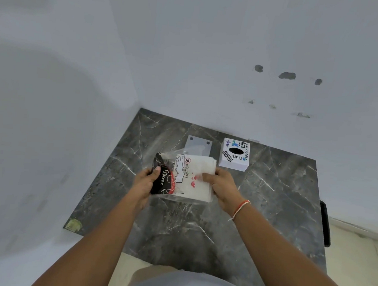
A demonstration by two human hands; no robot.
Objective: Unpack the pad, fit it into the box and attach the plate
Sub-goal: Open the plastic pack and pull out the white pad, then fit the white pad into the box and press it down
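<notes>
Crosswise, pad (194, 178) between both hands.

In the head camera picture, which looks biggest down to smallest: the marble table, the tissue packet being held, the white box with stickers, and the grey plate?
1. Marble table, by far.
2. Tissue packet, though it is held nearer the camera.
3. White box and grey plate look alike; the packet hides part of the plate.

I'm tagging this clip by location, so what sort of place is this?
Probably a plain room at home, though I can't be sure: a dark marble tabletop pushed into a corner of bare white walls, with pale floor tile beside it.
</notes>
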